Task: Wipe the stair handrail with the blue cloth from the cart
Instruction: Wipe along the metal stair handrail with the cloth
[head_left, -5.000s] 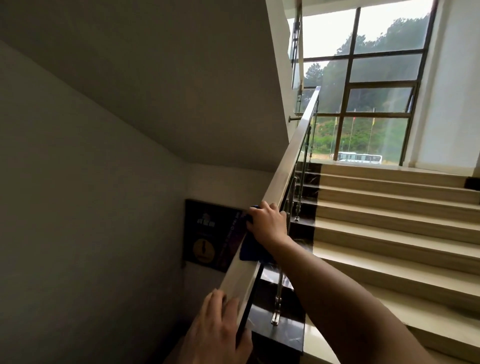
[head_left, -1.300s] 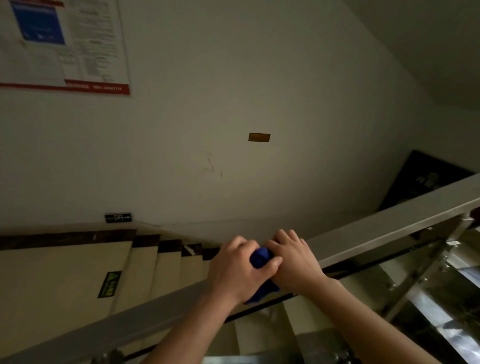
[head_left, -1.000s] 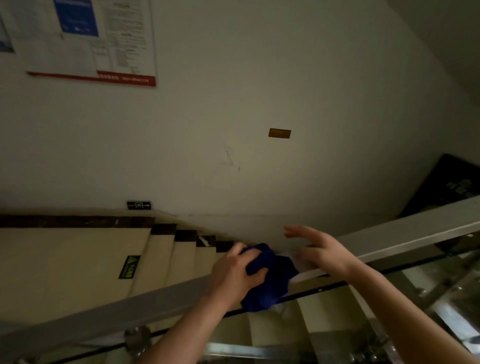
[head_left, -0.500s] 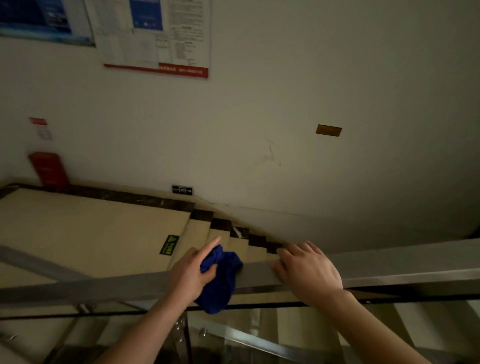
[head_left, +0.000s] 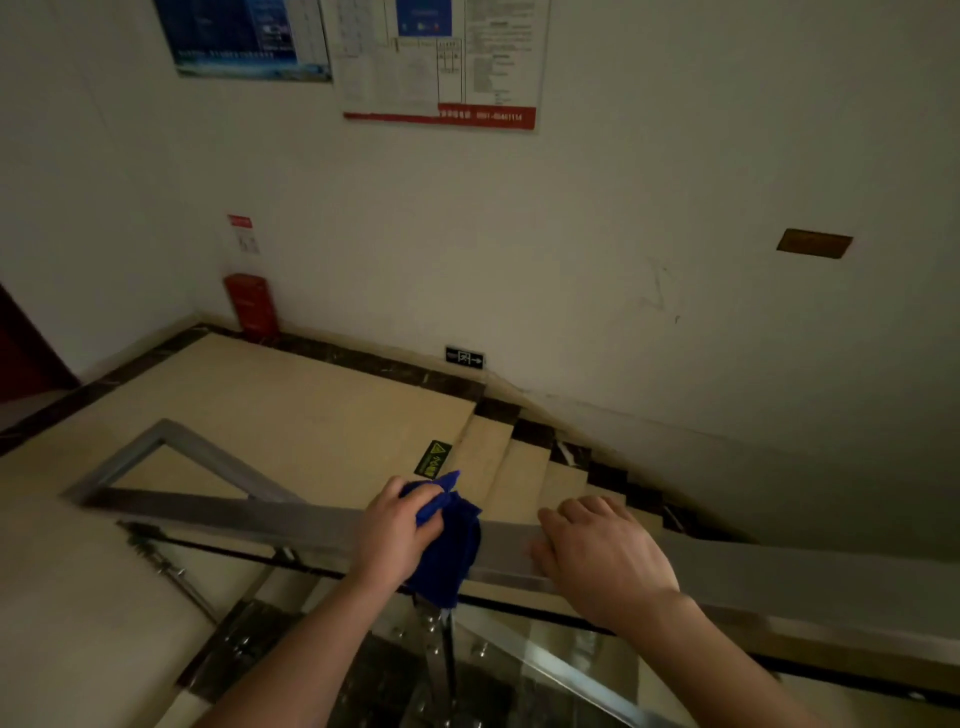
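**Cloth on the rail**

I'm watching the left hand (head_left: 395, 535) gripping the blue cloth (head_left: 449, 545) against the handrail (head_left: 260, 514) — draped over its near edge. The right hand (head_left: 597, 556) is resting flat just beside, fingers loosely spread — holding nothing.

Dim, soft-focus stairwell — wide-angle bowing at the edges.

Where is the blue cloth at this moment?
In the head view, the blue cloth is low and center, held by the left hand against the handrail, just left of the right hand.
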